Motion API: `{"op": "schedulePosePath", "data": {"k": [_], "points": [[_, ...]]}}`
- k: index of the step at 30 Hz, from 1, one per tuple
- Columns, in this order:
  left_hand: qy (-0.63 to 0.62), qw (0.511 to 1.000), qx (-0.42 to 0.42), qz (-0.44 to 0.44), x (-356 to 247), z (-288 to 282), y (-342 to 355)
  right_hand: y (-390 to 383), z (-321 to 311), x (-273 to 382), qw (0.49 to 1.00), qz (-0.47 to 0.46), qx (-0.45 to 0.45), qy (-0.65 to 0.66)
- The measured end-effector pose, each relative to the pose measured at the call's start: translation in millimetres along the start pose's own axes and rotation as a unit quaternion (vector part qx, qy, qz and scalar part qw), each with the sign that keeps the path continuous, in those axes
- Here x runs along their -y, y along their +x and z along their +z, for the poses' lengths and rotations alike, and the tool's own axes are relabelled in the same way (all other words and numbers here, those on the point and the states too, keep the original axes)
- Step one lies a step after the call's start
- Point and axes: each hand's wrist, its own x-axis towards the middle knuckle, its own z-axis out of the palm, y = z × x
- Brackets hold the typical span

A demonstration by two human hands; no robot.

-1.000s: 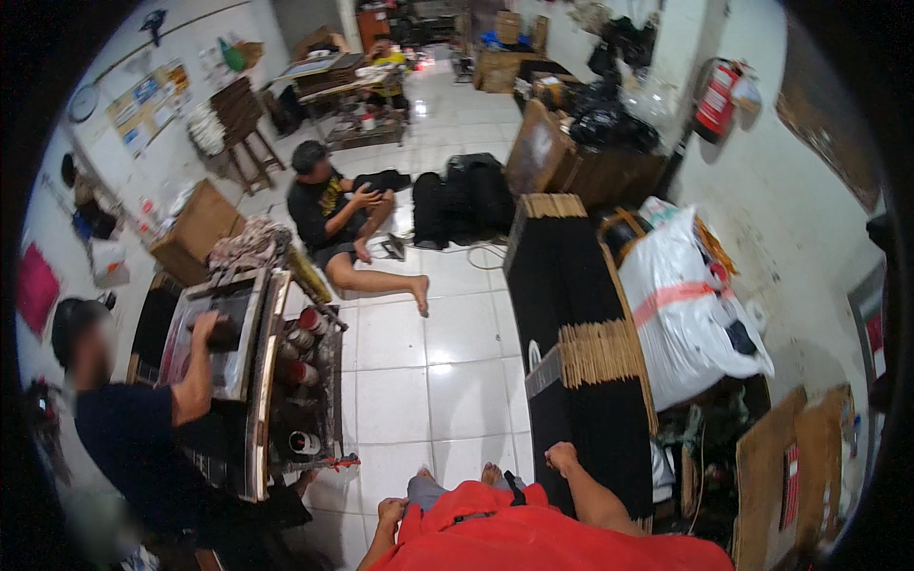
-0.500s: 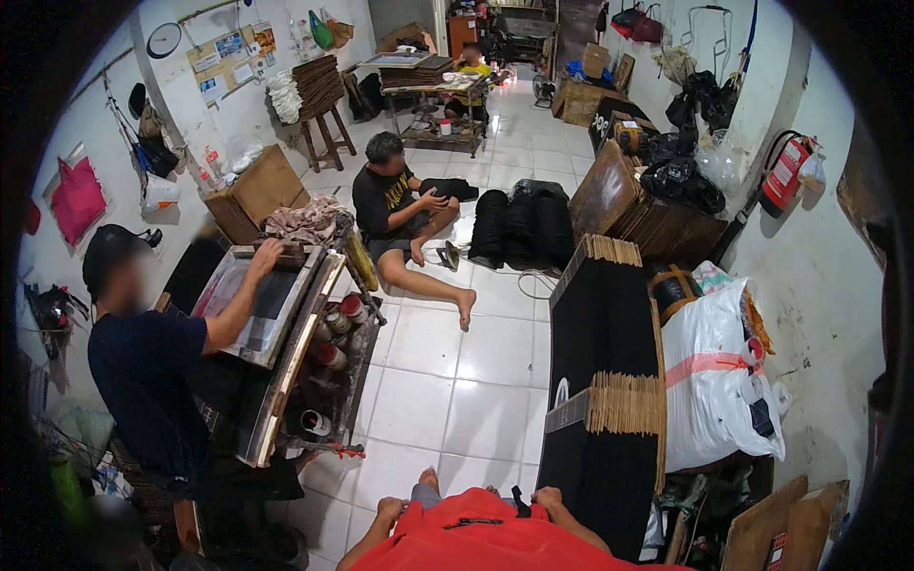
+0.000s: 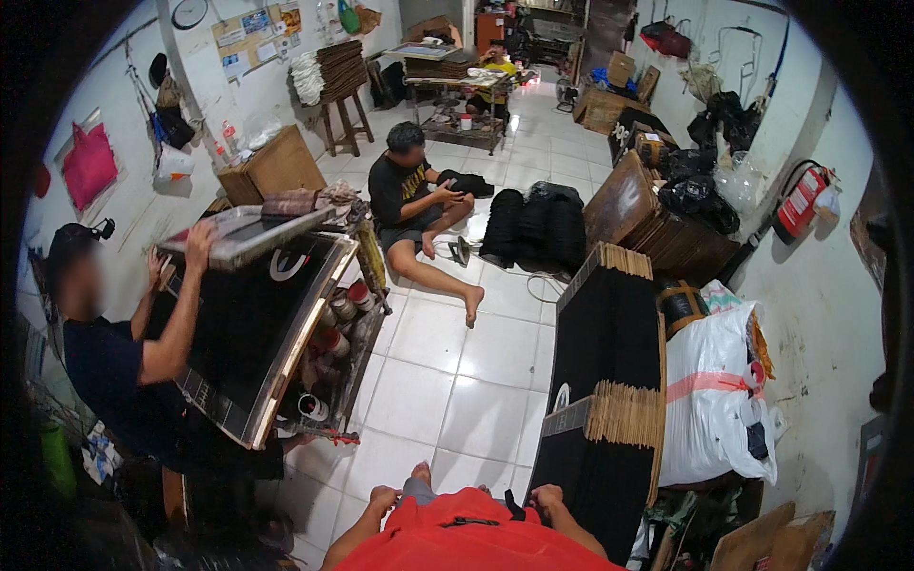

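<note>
My left hand [image 3: 384, 499] is at the left side of my red shirt [image 3: 476, 528], above the tiled floor. Its fingers look curled; whether anything is inside is hidden. On the shirt's other side my right hand [image 3: 546, 497] also looks closed, its palm out of sight. Beside that hand stands a long stack of black cloth pieces on brown boards [image 3: 624, 409], with a white print partly showing. At the table on the left, a co-worker in a dark shirt [image 3: 124, 362] holds up a framed printing screen [image 3: 252, 238] above black cloth with a white print [image 3: 286, 266].
A person in a black T-shirt [image 3: 405, 195] sits on the floor handling black cloth, near black bundles [image 3: 533, 228] and an iron [image 3: 460, 251]. Paint cans [image 3: 333, 340] fill the table's lower shelf. A white sack [image 3: 709, 409] and fire extinguisher [image 3: 800, 203] are at right.
The co-worker has lifted the screen off the table and now grips it with both hands, uncovering the printed black cloth. My view has shifted slightly; my hands stay by my shirt.
</note>
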Motion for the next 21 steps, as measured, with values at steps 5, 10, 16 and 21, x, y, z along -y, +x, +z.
{"op": "schedulePosePath", "data": {"k": [5,10,16,21], "points": [[-0.059,0.997,-0.041,0.012,19.8,-29.3,3.7,7.1,9.9,-1.0,0.997,-0.013,0.026,-0.076],[-0.291,0.942,-0.168,0.02,53.8,-154.5,13.8,4.3,24.7,15.5,0.938,-0.132,0.082,-0.308],[-0.438,0.807,-0.394,-0.032,51.7,-326.0,34.0,11.3,112.0,93.8,0.958,-0.087,0.082,-0.262],[-0.537,0.738,-0.407,-0.048,19.0,-401.6,76.3,-27.3,311.1,228.6,0.905,-0.212,0.294,-0.224]]}}
